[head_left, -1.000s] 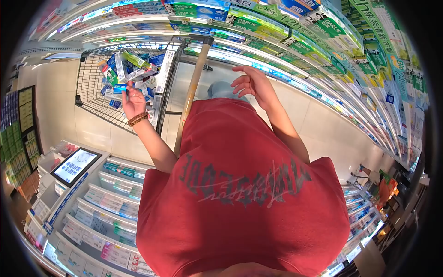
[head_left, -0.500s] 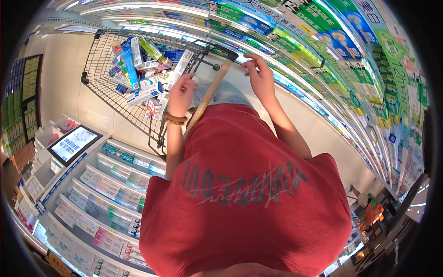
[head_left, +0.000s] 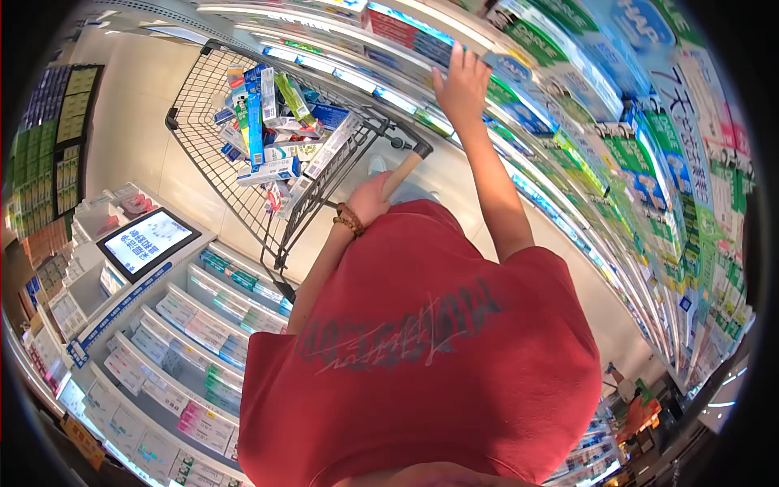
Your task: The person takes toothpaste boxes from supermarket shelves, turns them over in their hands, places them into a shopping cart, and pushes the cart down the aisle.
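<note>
My left hand (head_left: 371,200), with a beaded bracelet at the wrist, is wrapped round the shopping cart handle (head_left: 405,174). The wire shopping cart (head_left: 213,166) holds a heap of toothpaste boxes (head_left: 280,122), mostly blue, white and green. Stretched forward, my right hand (head_left: 465,88) is up at the edge of the toothpaste shelf (head_left: 495,73). Its fingers are extended and the thumb stands apart, with nothing held. Whether the fingertips touch the boxes there I cannot tell. Green and white Darlie boxes (head_left: 552,49) stand to the right of this hand.
Tall lit shelves of toothpaste curve along my right side. To the left stands a lower white shelf unit (head_left: 166,325) with rows of boxes and a display screen (head_left: 148,242) on top. Pale floor tiles (head_left: 146,114) lie beyond the cart. Darker racks (head_left: 69,130) stand at far left.
My left hand has come down onto the cart handle and closed round it. My right hand has reached forward and up to the shelf, its fingers straightening. The view has shifted.
</note>
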Demonstrator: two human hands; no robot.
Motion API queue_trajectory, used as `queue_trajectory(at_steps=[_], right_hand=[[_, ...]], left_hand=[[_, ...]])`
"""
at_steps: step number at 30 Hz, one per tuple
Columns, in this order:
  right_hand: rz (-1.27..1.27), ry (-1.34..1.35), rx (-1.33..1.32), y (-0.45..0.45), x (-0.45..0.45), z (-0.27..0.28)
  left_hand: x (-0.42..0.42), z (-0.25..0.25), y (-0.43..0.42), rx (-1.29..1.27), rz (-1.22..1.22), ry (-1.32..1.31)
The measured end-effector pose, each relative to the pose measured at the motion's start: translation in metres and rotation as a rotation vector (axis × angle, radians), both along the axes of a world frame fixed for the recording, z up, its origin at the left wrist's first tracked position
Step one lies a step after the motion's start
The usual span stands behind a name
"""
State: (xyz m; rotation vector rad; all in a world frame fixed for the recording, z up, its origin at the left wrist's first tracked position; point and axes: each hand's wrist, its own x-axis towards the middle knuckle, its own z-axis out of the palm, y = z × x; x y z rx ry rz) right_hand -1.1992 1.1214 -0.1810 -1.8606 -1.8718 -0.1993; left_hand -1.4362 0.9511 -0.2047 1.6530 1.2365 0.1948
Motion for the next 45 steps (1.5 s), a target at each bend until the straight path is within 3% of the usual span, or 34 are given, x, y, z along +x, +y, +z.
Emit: queue_trajectory(at_steps=[4, 8, 11, 16, 19, 23, 31, 32, 35, 37, 42, 45], right_hand=[[-0.145, -0.082, -0.112, 0.034, -0.003, -0.007], [-0.132, -0.114, 0.058, 0.039, 0.001, -0.018], [-0.118, -0.074, -0.074, 0.034, 0.000, -0.016], [0.263, -0.131, 0.286, 0.017, -0.019, 0.020], [0.335, 0.100, 0.152, -0.012, -0.048, 0.019], [0.207, 0.303, -0.014, -0.059, -0.103, 0.023], [0.057, 0.737, -0.192, -0.070, -0.206, 0.100], [0.071, 0.785, -0.144, -0.066, -0.209, 0.099], [-0.016, 1.240, -0.379, -0.054, -0.216, 0.093], [0.006, 1.279, -0.280, -0.051, -0.220, 0.080], [-0.049, 1.776, -0.401, -0.061, -0.219, 0.097], [-0.151, 1.949, -0.486, -0.071, -0.209, 0.096]], left_hand=[[-0.047, 0.002, 0.023, -0.042, 0.010, 0.089], [-0.088, -0.001, 0.043, 0.028, 0.002, 0.103], [-0.113, -0.002, 0.058, 0.080, 0.026, 0.204], [-0.156, -0.001, 0.087, 0.071, 0.030, 0.250], [-0.174, -0.001, 0.102, 0.095, 0.032, 0.295], [-0.197, 0.011, 0.121, 0.185, 0.013, 0.359], [-0.250, 0.008, 0.153, 0.188, -0.022, 0.317], [-0.255, 0.009, 0.156, 0.219, -0.015, 0.245], [-0.261, 0.004, 0.164, 0.388, -0.026, 0.111], [-0.265, -0.006, 0.169, 0.424, -0.040, 0.072], [-0.277, -0.022, 0.181, 0.427, -0.085, 0.047], [-0.274, -0.012, 0.193, 0.562, -0.274, -0.023]])
